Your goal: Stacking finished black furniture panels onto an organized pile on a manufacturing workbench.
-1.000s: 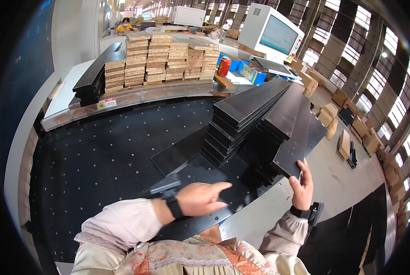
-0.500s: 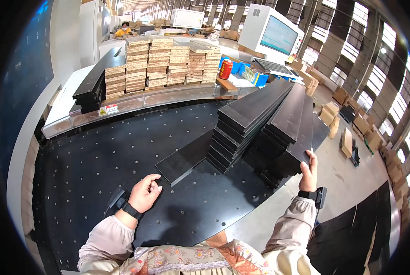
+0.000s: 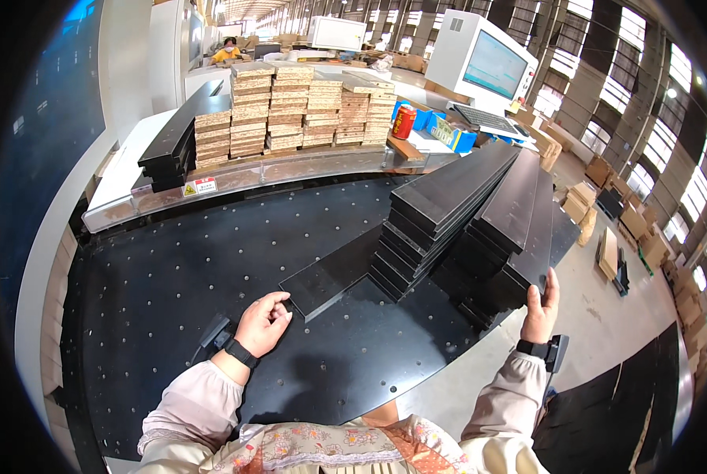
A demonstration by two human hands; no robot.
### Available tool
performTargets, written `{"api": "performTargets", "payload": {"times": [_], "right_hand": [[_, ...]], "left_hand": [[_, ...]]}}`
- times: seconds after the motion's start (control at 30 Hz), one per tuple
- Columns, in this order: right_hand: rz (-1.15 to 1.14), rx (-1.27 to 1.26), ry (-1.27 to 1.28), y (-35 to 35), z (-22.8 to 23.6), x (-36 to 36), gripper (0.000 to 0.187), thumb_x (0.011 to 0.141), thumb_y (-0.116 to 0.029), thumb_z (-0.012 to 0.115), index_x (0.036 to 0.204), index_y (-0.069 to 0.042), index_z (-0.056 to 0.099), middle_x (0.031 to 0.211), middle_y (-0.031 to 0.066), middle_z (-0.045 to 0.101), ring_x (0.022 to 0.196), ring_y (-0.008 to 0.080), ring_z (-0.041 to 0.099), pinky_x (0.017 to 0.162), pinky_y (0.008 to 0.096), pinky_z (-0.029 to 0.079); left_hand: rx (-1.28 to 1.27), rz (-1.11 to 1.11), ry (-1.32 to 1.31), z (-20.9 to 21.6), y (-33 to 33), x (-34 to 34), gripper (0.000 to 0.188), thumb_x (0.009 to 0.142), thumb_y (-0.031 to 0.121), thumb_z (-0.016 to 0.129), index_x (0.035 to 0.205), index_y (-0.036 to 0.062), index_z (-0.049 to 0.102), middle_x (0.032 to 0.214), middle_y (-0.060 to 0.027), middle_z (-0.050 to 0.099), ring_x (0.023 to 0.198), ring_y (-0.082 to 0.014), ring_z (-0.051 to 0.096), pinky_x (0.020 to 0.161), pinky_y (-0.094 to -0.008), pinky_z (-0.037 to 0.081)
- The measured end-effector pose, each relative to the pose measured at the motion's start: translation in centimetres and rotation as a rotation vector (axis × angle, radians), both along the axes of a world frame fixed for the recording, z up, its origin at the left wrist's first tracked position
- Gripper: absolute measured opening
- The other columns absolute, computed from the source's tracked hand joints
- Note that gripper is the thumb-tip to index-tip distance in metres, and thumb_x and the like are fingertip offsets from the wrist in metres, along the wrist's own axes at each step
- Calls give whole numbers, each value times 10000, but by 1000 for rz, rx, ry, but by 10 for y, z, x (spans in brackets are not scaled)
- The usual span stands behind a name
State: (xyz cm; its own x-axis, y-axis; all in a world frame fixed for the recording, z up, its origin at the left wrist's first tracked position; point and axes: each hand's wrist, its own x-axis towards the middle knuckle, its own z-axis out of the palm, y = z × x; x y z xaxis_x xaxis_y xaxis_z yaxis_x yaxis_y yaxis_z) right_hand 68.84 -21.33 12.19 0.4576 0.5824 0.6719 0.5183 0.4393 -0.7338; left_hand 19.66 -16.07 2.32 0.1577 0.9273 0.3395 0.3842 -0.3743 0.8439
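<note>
Near the front corner of a single flat black board (image 3: 330, 276), my left hand (image 3: 262, 325) hovers with loosely bent fingers and nothing in its grasp. My right hand (image 3: 540, 310) is open, thumb and fingers apart and raised beside the front end of the right-hand stack of black boards (image 3: 505, 207); whether it touches the boards I cannot tell. Another stack of long black boards (image 3: 440, 189) stands between the hands, its pieces slightly staggered. The flat board runs up against this stack's left side. Everything rests on a black machine table (image 3: 211, 292) dotted with small studs.
Piles of raw-edged chipboard pieces (image 3: 289, 110) line the ledge behind the table, beside more black boards (image 3: 169, 150). A red can (image 3: 403, 122), blue boxes (image 3: 452, 136), a keyboard (image 3: 488, 118) and a white-cased monitor (image 3: 480, 63) stand back right. Another person (image 3: 227, 52) is far off.
My left hand has moved slightly forward, closer to the flat board's corner. My right hand has drawn back a little from the stack's end. The whole view has shifted slightly.
</note>
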Motion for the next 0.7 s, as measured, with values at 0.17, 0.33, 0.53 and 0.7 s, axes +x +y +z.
{"api": "performTargets", "payload": {"times": [0.17, 0.33, 0.53, 0.7], "right_hand": [[-56, 494, -57, -22, 3, -79, 354, 939, -148, 471, 1226, 60, 494, 1287, 182, 505, 1194, 267, 479, 1032, 396, 337], [420, 122, -315, -6, -9, -169, 203, 809, -168, 637, 925, -2, 636, 901, 127, 644, 888, 283, 606, 808, 392, 478], [940, -175, -461, 6, -35, -243, 176, 766, -82, 693, 924, -21, 643, 850, 120, 652, 782, 290, 631, 699, 364, 493], [1052, -263, -571, 17, -64, -271, 163, 795, -117, 677, 928, -28, 648, 882, 126, 652, 831, 308, 628, 737, 373, 498]], "left_hand": [[178, 77, 331, 13, 9, 11, 780, 699, 265, 776, 1341, 17, 408, 1359, -208, 428, 1271, -365, 389, 1065, -408, 333], [-43, 68, 650, 15, 28, 37, 1088, 651, 576, 748, 1461, 60, 237, 1509, -244, 190, 1420, -381, 134, 1143, -485, 143], [-64, 158, 645, 6, 49, 46, 1018, 643, 468, 782, 1428, 39, 297, 1442, -228, 334, 1356, -373, 280, 1113, -465, 230], [20, 205, 627, 24, 54, -6, 855, 572, 330, 808, 1278, 7, 450, 1263, -200, 518, 1189, -372, 462, 1025, -430, 360]]}}
